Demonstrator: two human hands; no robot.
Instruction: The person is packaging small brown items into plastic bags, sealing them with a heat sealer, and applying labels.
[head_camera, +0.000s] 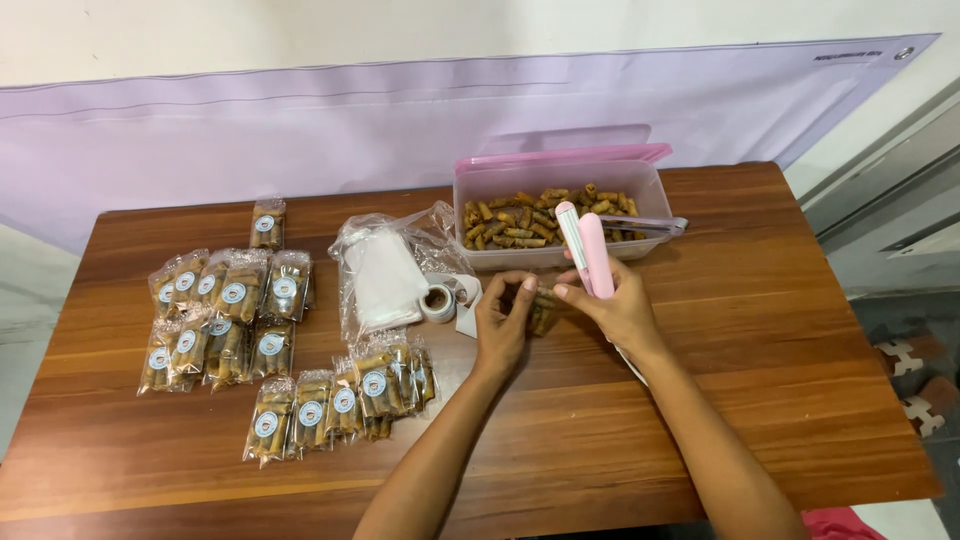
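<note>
My left hand (503, 325) holds a small clear packet of brown snack rolls (541, 310) near the middle of the wooden table (700, 400). My right hand (612, 305) grips a pink and white handheld sealer (587, 250), its tip pointing away from me, and also touches the packet. Just beyond stands a clear plastic tub (560, 210) of brown snack rolls with metal tongs (650, 225) lying in it and a pink lid behind it.
Several sealed, stickered snack packets (225, 320) lie in rows at the left, more (345, 400) nearer me. A bag of empty clear pouches (385, 275) and a roll of stickers (437, 302) sit left of my hands. A lilac sheet hangs behind the table.
</note>
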